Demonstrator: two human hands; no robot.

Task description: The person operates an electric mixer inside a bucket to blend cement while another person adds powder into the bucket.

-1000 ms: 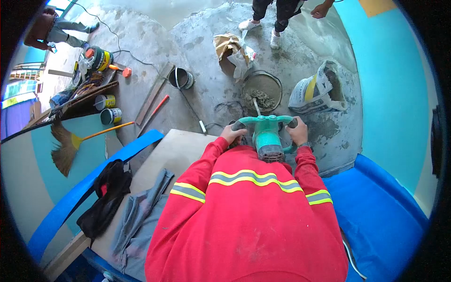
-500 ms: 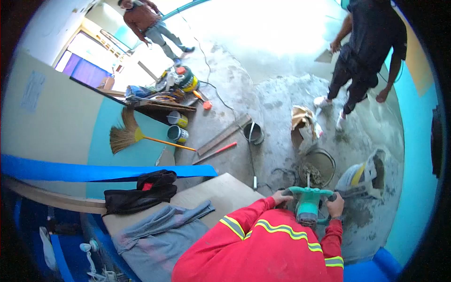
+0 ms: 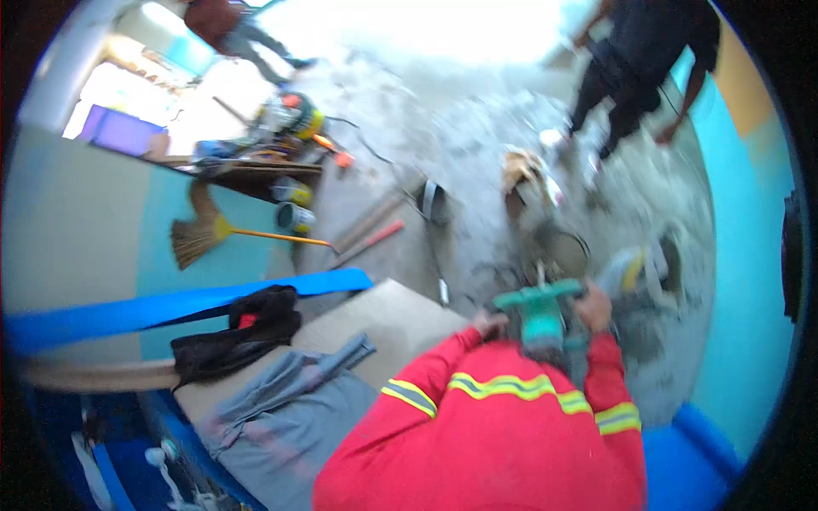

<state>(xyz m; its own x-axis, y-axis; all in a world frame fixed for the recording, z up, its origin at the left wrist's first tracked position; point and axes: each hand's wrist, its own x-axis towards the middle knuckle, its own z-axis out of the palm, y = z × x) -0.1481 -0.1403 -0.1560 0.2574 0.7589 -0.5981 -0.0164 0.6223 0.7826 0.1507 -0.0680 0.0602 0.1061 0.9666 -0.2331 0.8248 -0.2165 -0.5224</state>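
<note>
A green hand-held mixer point(image 3: 543, 322) stands in front of my red-sleeved arms, its shaft pointing away into a round bucket point(image 3: 582, 243). My left hand point(image 3: 490, 324) is closed around the mixer's left handle. On the opposite handle my right hand point(image 3: 594, 308) is wrapped too. Motion blur hides what lies in the bucket now; the earlier frame shows wet grey mix there. A torn paper bag point(image 3: 521, 170) stands just beyond the bucket, and a whitish sack or pail with a yellow mark point(image 3: 629, 269) lies to its right.
A person in black point(image 3: 635, 68) stands at the far right, another person point(image 3: 234, 34) at the far left. A dark bucket point(image 3: 433, 203), a cable point(image 3: 366, 140) and a broom point(image 3: 204, 230) lie leftward. Clothes point(image 3: 298, 409) cover part of a board point(image 3: 405, 319) beside me.
The whole view has shifted and blurred, with the room's contents now higher and farther left. The mixer and both hands appear higher in view; both grips stay on the handles.
</note>
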